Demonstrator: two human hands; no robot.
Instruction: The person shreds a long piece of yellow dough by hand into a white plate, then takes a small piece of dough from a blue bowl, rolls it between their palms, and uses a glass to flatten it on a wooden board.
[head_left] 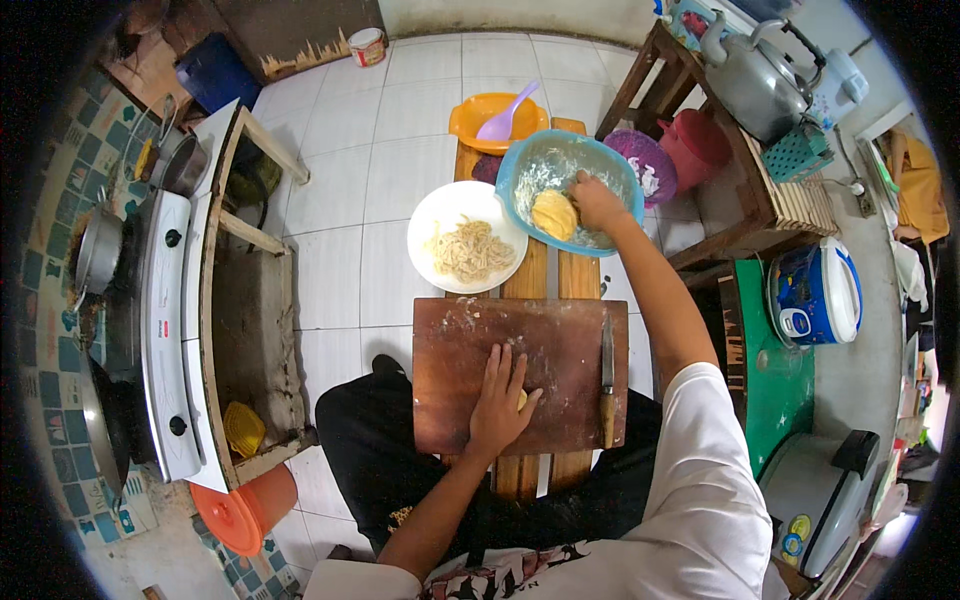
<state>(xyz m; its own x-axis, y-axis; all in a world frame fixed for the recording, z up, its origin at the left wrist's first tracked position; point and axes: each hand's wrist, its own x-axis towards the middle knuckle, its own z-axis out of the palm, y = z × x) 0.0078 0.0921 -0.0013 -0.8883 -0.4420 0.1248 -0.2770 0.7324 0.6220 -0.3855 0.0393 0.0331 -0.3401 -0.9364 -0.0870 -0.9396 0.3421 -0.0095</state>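
Note:
My left hand (500,405) lies flat on a brown wooden cutting board (460,340), fingers stretched out. A small bit of yellowish dough (522,399) shows beside its thumb, partly under the hand. Inside a light blue basin (512,170) dusted with flour, my right hand (598,204) has its fingers curled inward; what they hold, if anything, is hidden. A larger yellow dough lump (553,216) rests in the basin, left of that hand. On the board's right side lies a knife (607,380) with a wooden handle. Cut noodle-like strips (470,252) are heaped on a white plate (425,225).
An orange bowl (475,107) with a purple spoon (507,112) stands beyond the basin on the wooden bench (540,275). Left is a gas stove (172,330). Along the right are a kettle (755,85), a purple basket (640,150) and a blue-white rice cooker (815,292).

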